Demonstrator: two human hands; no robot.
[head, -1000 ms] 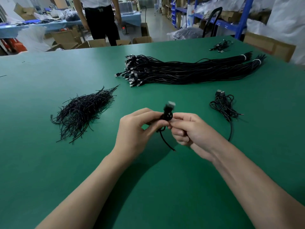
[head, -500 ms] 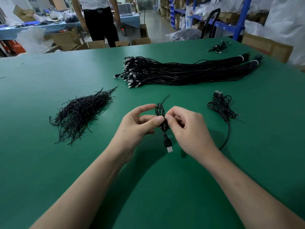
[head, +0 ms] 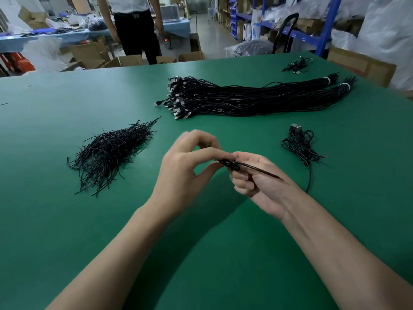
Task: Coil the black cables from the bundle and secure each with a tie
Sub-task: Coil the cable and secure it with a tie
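Broadly, the flat green-covered worktable [head: 67, 220] fills the view, its far edge running across the top and its right corner falling away beside a brown cardboard carton [head: 366, 66]. A wide stretch of green shows under both forearms. Past the far edge stand open brown cardboard boxes [head: 131, 60]; their contents cannot be seen. The long bundle of straight black cables [head: 257, 99] lies across the far half, plugs to the left. A loose pile of thin black wire ties [head: 107, 153] sits left of the hands, well apart from the bundle. A few coiled black cables [head: 300, 144] rest to the right. Above the table's middle, the left hand [head: 185, 175] and the right hand [head: 261, 182] each pinch one small black coiled cable [head: 233, 164] between thumb and forefinger, the other fingers curled
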